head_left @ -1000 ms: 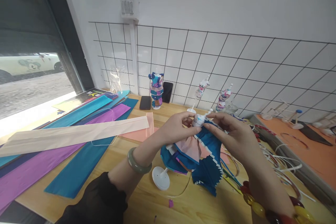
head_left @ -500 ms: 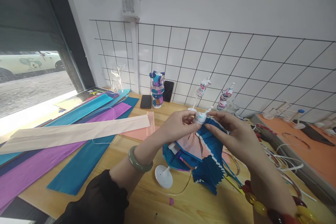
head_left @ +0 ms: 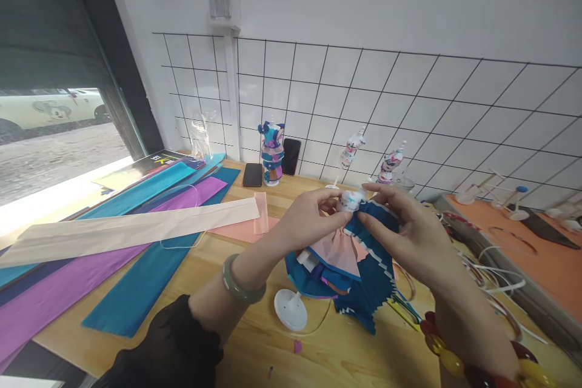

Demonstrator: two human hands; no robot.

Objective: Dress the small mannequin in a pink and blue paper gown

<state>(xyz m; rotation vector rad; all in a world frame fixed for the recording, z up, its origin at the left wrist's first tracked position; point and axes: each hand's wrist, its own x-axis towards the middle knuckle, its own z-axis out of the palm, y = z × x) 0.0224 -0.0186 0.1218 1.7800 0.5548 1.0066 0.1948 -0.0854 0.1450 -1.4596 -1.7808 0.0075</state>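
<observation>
My left hand [head_left: 309, 218] and my right hand [head_left: 400, 230] are both closed around a small white mannequin figure [head_left: 350, 201] held above the wooden table [head_left: 245, 339]. A blue and pink paper dress [head_left: 350, 273] hangs from the figure, and its round white stand [head_left: 291, 309] rests on the table. My right fingers pinch the blue paper at the figure's upper body. A green bangle [head_left: 240, 282] is on my left wrist and a chunky bead bracelet [head_left: 473, 364] on my right.
Long strips of cream [head_left: 127, 231], purple [head_left: 91, 279] and teal paper [head_left: 145, 285] lie at left. A dressed figure [head_left: 271, 154], two phones [head_left: 251, 176] and two more small mannequins [head_left: 390, 167] stand by the wire grid wall. White strips [head_left: 491, 279] and an orange tray [head_left: 536, 254] sit at right.
My hands and the figure have shifted slightly right and up in view. My right fingers have closed further over the blue paper at the figure's top.
</observation>
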